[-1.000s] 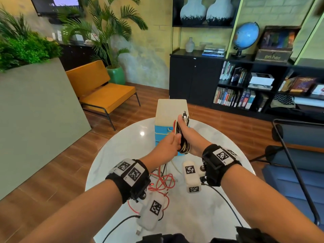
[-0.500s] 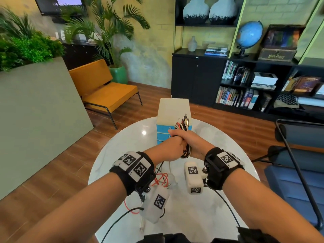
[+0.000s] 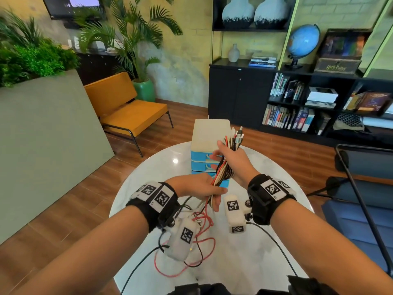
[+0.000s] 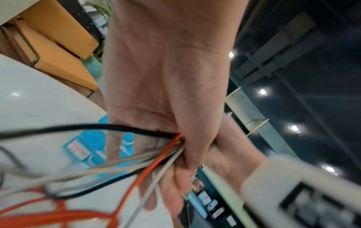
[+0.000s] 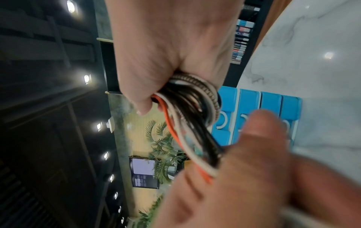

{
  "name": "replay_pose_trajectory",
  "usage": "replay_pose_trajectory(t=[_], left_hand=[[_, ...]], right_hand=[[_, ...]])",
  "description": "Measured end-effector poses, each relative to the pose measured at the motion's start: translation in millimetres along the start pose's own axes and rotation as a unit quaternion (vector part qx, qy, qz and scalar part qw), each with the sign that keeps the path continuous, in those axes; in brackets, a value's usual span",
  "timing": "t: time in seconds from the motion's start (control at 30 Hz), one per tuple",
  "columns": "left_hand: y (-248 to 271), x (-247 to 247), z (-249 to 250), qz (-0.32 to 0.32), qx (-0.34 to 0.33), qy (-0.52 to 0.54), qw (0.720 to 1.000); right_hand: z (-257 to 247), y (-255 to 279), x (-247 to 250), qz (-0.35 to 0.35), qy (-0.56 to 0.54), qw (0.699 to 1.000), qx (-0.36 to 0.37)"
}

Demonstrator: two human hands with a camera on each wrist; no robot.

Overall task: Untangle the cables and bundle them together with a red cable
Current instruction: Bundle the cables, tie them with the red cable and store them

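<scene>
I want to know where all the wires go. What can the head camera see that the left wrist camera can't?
Only the head view shows the right hand gripping the cable bundle near its plug ends, plus the red cable looping across the table. Only the left wrist view shows the left hand from the palm side, its fingers curled round the strands. Both show that hand holding red, black and white cables, and the blue drawer box.

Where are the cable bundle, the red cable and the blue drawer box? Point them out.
cable bundle point(image 3: 225, 166), head view, middle between the hands.
red cable point(image 3: 180, 273), head view, loop on the table.
blue drawer box point(image 3: 198, 155), head view, top drawer front.
</scene>
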State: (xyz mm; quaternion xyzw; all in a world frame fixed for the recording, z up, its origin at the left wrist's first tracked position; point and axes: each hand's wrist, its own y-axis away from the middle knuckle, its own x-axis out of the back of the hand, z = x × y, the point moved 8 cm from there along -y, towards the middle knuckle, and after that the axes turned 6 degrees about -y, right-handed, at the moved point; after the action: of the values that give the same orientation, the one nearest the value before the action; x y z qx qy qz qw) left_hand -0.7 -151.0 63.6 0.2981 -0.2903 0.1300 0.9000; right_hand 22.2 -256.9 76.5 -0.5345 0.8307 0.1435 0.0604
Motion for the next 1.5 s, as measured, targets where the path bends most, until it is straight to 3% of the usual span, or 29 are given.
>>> replay_pose_trajectory(t=[0.1,0.23,0.57,0.7,0.8,0.87,0.93,1.03,1.13,1.27,1.5], left_hand=[[-2,-9,-12,0.058,-0.037,-0.003,0.998],[-5,-28,-57,0.066,-0.016,-0.024,0.997],[6,-14,-153,0.132,0.091,-0.161,0.974],[6,1,-161,0.12,0.135,-0.164,0.97],[3,11,-143,0.092,0.118,-0.159,0.976],[3,19,-108,0.093,0.071,-0.103,0.988],[2,27,-57,0.109,-0.02,-0.008,0.994],[1,32,-3,0.113,-0.093,0.009,0.989],[0,30,4,0.126,-0.107,0.025,0.986],[2,17,-17,0.101,-0.111,0.166,0.975],[10,12,-41,0.053,-0.056,0.321,0.944]], right_hand=[[-9,4,-3,-0.001,-0.104,0.995,0.007],[-28,8,3,0.031,-0.207,0.977,0.025],[-72,13,13,0.101,-0.176,0.972,0.116],[-80,17,2,0.1,-0.129,0.975,0.153],[-80,18,-4,0.108,-0.076,0.978,0.162],[-73,15,-10,0.105,-0.046,0.981,0.154],[-61,13,-17,0.096,-0.027,0.984,0.145],[-46,14,-25,0.073,-0.026,0.988,0.131],[-48,15,-21,0.069,-0.079,0.987,0.12],[-60,8,9,0.115,-0.177,0.97,0.118],[-60,2,36,0.144,-0.244,0.954,0.094]])
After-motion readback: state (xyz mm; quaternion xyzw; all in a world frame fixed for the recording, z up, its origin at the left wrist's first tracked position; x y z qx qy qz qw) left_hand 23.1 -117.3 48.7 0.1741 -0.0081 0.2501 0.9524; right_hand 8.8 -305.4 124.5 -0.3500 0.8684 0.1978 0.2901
